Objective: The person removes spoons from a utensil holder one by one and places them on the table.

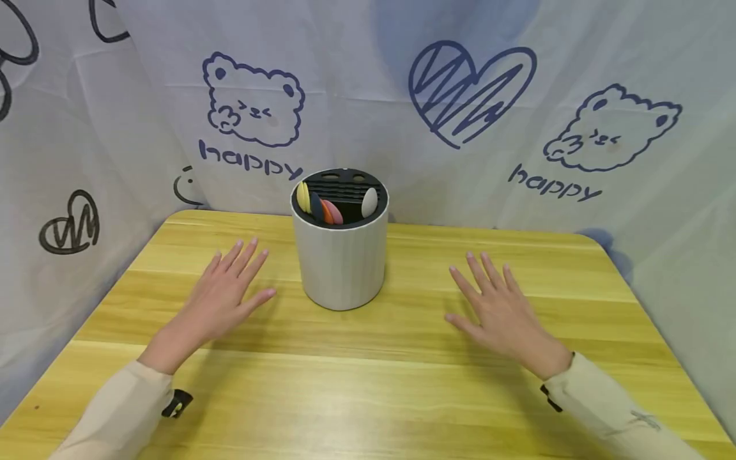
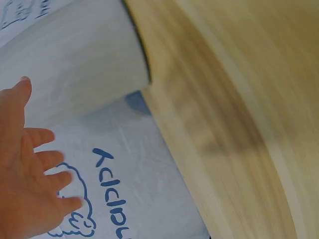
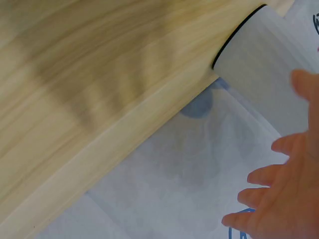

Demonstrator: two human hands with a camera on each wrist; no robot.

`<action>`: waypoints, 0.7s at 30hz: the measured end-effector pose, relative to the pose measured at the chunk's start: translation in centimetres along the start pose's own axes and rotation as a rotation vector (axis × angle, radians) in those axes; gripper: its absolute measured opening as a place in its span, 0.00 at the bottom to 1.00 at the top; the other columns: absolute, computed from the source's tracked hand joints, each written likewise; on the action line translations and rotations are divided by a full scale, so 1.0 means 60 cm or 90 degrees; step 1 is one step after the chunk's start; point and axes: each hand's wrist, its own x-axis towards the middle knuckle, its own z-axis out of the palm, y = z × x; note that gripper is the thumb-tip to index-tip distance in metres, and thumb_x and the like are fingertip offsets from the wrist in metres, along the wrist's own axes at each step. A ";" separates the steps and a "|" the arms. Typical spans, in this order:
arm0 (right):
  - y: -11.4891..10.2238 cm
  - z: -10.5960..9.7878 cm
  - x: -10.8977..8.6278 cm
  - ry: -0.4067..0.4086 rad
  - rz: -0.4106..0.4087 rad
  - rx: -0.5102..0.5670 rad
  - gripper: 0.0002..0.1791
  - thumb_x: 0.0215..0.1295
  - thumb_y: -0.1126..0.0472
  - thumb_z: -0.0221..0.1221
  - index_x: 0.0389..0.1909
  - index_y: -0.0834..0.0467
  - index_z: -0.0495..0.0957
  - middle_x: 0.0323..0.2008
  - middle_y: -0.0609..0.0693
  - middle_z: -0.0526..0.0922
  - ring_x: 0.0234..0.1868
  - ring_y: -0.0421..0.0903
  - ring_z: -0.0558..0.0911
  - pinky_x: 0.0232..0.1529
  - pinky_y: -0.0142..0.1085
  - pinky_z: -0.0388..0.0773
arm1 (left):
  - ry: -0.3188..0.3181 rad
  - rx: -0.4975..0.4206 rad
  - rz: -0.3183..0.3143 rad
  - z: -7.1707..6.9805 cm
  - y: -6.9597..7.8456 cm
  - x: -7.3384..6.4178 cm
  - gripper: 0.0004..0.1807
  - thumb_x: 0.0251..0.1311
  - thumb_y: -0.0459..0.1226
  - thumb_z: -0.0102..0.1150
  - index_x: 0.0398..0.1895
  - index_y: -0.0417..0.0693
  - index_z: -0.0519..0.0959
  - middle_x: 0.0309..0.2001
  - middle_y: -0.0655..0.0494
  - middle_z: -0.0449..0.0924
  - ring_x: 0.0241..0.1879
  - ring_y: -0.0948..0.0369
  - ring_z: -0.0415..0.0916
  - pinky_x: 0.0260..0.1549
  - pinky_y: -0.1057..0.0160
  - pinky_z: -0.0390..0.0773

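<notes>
A pale cloth with bears, hearts and the word "happy" drawn on it hangs behind and beside a wooden table. The holder stands upright near the table's far edge, a little left of its middle. In its black top, a yellow handle, a dark blue one, an orange one and a pink one crowd the left and front; a white handle sits apart at the right.

The left hand is between the holder and the table's left edge, the right hand between the holder and the right edge. Both are empty, fingers spread, apart from the holder; their shadows suggest they hover above the wood.

This looks like a ready pose, with nothing being handled. Touching the holder would call for bringing either hand inward; drawing out one handle, for a careful pinch among crowded neighbours.
</notes>
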 end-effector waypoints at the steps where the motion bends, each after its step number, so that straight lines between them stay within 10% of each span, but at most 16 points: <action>1: -0.002 0.001 0.002 0.008 -0.003 0.012 0.42 0.67 0.39 0.53 0.73 0.61 0.57 0.72 0.68 0.50 0.72 0.65 0.48 0.65 0.65 0.48 | -0.010 -0.039 -0.014 -0.002 0.003 0.001 0.40 0.70 0.55 0.45 0.73 0.36 0.56 0.74 0.38 0.46 0.72 0.40 0.42 0.67 0.38 0.43; 10: -0.017 -0.003 0.037 0.113 -0.013 0.201 0.34 0.66 0.58 0.62 0.68 0.67 0.62 0.66 0.69 0.63 0.65 0.66 0.63 0.61 0.61 0.62 | -0.002 -0.405 -0.132 -0.008 0.026 0.057 0.44 0.68 0.51 0.53 0.76 0.39 0.44 0.75 0.40 0.45 0.72 0.42 0.46 0.66 0.42 0.52; 21: -0.031 -0.039 0.112 0.138 0.060 0.491 0.25 0.66 0.63 0.61 0.62 0.66 0.71 0.55 0.61 0.77 0.55 0.55 0.76 0.54 0.49 0.74 | 0.126 -0.654 -0.083 0.014 0.034 0.124 0.46 0.64 0.43 0.59 0.77 0.43 0.43 0.76 0.49 0.43 0.73 0.52 0.46 0.69 0.50 0.51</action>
